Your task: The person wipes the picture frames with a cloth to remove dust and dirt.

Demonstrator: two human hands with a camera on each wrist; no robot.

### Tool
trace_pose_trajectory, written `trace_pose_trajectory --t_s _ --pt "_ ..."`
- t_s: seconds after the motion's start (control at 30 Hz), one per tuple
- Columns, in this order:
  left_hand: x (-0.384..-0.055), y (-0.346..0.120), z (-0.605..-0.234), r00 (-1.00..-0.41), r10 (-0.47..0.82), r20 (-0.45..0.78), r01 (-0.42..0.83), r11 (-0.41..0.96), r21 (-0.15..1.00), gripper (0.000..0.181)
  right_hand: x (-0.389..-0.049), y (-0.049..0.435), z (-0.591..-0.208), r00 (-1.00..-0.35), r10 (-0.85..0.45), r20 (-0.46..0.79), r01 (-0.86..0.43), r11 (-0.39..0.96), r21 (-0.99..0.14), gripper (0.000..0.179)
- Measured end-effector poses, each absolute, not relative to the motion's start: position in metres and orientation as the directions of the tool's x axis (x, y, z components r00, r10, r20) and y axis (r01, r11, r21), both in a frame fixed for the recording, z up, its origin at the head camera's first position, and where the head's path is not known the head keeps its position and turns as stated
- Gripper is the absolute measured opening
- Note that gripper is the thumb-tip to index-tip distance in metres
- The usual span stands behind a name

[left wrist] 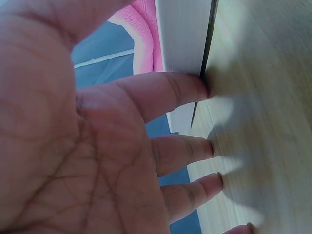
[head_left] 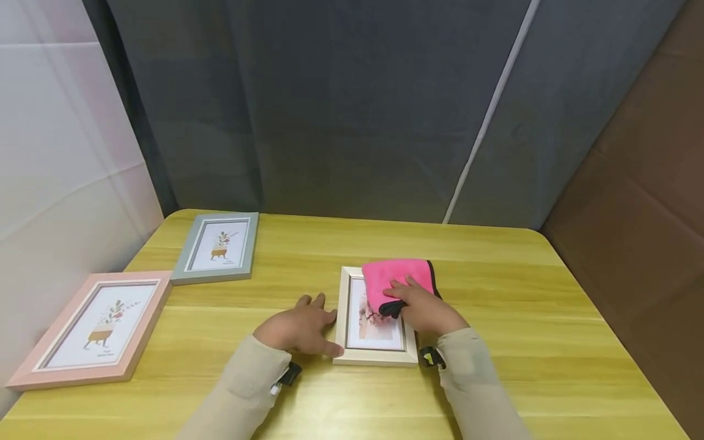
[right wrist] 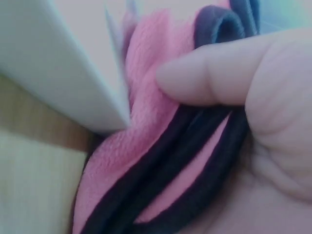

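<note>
A cream picture frame with a pink blossom print lies flat on the table. My left hand is at its left side, fingers spread, thumb at the near left corner. In the left wrist view, the index finger touches the frame's side edge, its tip near the tabletop. My right hand holds a folded pink cloth with black edging over the frame's upper right part. In the right wrist view, the thumb presses on the cloth, which bunches against a frame corner.
On the left of the wooden table lie a pink frame and, behind it, a grey-blue frame, both with plant prints. A dark curtain hangs behind, with a white sheet at left and a brown one at right.
</note>
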State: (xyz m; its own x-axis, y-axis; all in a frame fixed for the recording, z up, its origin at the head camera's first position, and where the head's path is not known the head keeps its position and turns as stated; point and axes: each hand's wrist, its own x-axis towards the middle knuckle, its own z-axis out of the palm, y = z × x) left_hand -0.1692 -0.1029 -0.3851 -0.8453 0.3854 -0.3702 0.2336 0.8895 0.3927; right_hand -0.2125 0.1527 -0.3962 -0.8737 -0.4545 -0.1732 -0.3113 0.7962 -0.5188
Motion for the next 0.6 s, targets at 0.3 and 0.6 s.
trace_pose_trajectory --t_s 0.3,0.6 --pt "-0.166 -0.099 -0.386 -0.837 0.394 -0.38 0.229 0.882 0.412 0.081 -0.213 0.173 -0.393 -0.91 -0.402 -0.101 -0.314 0.828 -0.465 0.051" --pt "-0.155 -0.074 -0.386 -0.811 0.455 -0.368 0.314 0.869 0.382 0.082 -0.213 0.17 -0.39 -0.922 -0.361 -0.142 -0.284 0.877 -0.388 0.052"
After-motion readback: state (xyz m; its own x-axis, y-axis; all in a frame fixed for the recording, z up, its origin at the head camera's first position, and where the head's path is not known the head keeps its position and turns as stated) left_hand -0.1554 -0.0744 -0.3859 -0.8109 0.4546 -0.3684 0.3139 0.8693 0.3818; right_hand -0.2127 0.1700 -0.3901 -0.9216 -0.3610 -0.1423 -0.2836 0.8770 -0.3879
